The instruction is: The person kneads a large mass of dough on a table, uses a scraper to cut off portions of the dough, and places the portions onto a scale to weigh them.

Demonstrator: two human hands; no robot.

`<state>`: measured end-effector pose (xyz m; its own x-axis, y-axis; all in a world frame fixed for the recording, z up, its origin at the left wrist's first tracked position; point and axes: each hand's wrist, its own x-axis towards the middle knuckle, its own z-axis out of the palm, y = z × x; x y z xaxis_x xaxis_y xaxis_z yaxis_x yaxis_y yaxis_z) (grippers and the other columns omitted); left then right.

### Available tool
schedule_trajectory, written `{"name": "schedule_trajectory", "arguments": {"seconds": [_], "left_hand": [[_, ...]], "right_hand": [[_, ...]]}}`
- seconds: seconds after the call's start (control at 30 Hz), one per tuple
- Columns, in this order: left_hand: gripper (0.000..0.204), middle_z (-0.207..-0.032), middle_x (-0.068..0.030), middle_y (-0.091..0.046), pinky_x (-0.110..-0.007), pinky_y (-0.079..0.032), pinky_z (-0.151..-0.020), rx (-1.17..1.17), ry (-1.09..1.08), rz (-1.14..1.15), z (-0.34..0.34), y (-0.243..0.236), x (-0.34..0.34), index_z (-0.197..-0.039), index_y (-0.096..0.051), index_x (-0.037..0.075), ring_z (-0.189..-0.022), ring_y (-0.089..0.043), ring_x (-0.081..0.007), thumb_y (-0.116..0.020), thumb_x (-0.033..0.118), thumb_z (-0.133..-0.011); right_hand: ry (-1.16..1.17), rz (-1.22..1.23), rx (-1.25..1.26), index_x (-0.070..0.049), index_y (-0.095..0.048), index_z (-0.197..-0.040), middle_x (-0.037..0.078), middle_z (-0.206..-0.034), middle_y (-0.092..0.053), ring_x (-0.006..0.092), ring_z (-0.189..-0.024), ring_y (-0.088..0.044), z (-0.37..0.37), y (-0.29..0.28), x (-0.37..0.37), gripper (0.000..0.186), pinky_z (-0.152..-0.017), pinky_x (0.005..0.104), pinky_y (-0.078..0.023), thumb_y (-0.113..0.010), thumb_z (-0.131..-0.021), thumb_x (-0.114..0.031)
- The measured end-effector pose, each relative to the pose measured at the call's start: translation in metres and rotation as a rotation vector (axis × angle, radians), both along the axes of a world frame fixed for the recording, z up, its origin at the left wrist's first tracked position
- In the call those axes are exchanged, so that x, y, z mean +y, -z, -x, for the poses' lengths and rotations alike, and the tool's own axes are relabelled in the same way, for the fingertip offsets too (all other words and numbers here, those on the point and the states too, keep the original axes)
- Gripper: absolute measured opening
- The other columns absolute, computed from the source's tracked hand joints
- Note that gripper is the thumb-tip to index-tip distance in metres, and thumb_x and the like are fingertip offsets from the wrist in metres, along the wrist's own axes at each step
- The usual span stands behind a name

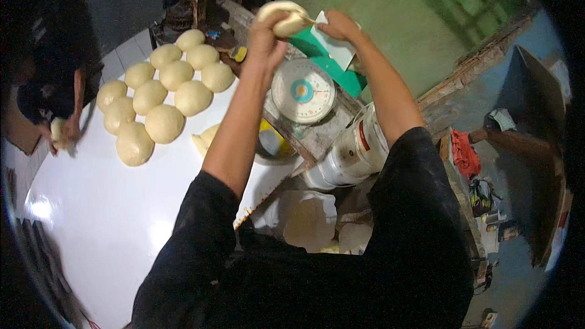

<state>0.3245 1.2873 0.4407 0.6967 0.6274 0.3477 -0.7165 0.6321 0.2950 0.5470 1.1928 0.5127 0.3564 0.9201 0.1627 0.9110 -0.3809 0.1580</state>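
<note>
My left hand [268,39] grips a lump of pale dough [283,17], raised above the far side of a dial scale [303,91]. A thin strip of the dough stretches toward my right hand [341,25]. That hand is closed on a flat white scraper [334,47], tilted over a green tray [347,78] beyond the scale. Several smooth dough balls [164,123] stand in rows on the white table [109,207] to the left of my left forearm. Another piece of dough [206,140] lies partly behind that forearm.
A co-worker's hands [61,134] hold dough at the table's left edge. White buckets [359,146] stand below the scale, and a yellow-edged bowl [274,140] sits by my left forearm. A green wall [396,36] rises beyond. Red cloth [465,153] lies at the right.
</note>
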Motion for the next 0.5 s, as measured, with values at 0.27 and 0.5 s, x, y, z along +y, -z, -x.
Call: {"name": "schedule_trajectory", "arguments": {"seconds": [0.27, 0.5], "left_hand": [[0.045, -0.120, -0.0181, -0.062, -0.042, -0.048, -0.098, 0.126, -2.083, -0.771, 0.195, 0.016, 0.043, -0.119, -0.059, -0.002, -0.111, -0.062, -0.0318, -0.077, -0.002, -0.078], [0.093, -0.164, -0.0255, -0.020, -0.053, -0.019, -0.123, 1.392, -0.934, -1.419, 0.265, 0.463, -0.026, -0.159, -0.017, -0.001, -0.152, -0.017, -0.0445, -0.058, 0.052, -0.095]], "right_hand": [[0.282, -0.669, 0.081, 0.004, -0.069, -0.108, 0.024, -0.108, -0.073, 0.0385, -0.094, -0.071, 0.141, -0.035, -0.080, 0.048, -0.087, 0.0429, -0.054, -0.065, -0.095, -0.043], [0.152, -1.197, 0.350, 0.002, -0.071, -0.112, 0.014, -0.104, -0.074, 0.0259, -0.091, -0.069, 0.218, -0.039, -0.220, 0.041, -0.088, 0.0400, -0.053, -0.071, -0.095, -0.036]]}}
